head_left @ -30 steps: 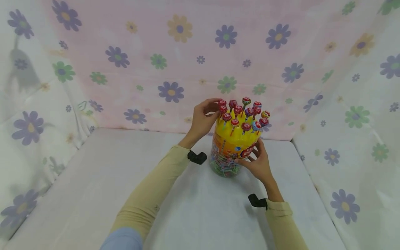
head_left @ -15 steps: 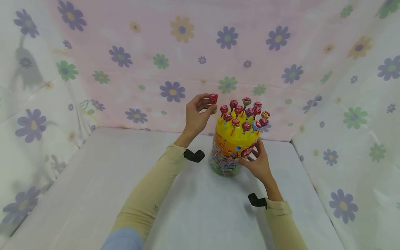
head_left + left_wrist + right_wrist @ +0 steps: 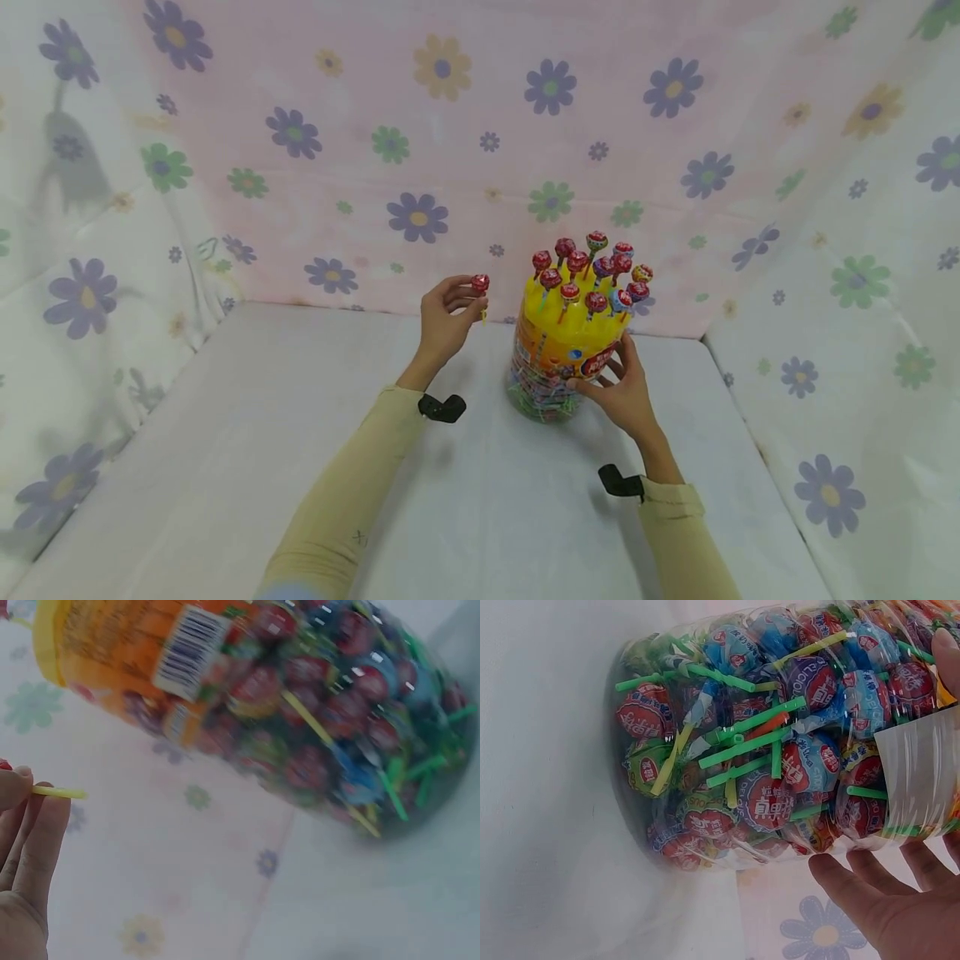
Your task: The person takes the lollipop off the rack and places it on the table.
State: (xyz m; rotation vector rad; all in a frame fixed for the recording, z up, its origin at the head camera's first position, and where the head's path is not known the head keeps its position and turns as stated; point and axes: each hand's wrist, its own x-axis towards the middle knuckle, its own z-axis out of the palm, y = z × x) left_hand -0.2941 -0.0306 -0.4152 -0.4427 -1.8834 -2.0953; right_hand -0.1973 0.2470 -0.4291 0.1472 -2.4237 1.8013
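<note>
A clear jar (image 3: 551, 350) with an orange label and yellow lid (image 3: 558, 312) stands on the table. Wrapped lollipops fill it, and several more stand upright in the lid, such as a red one (image 3: 570, 293). Left of the jar and apart from it, my left hand (image 3: 444, 325) pinches a red lollipop (image 3: 480, 283). The yellow stick (image 3: 60, 792) of that lollipop sticks out past the fingers in the left wrist view. My right hand (image 3: 624, 396) rests against the jar's right side, thumb in front and fingers spread along the wall, as the right wrist view also shows.
The white tabletop (image 3: 225, 433) runs back to a pink flowered cloth (image 3: 337, 167). White flowered cloths hang on the left (image 3: 105, 250) and right (image 3: 847, 333). A black device (image 3: 442, 407) sits on the left wrist, another (image 3: 621, 481) on the right.
My left hand has taken a red lollipop from the left edge of the lid, lifted it off, then carried it left and down. My right hand has stayed at the jar.
</note>
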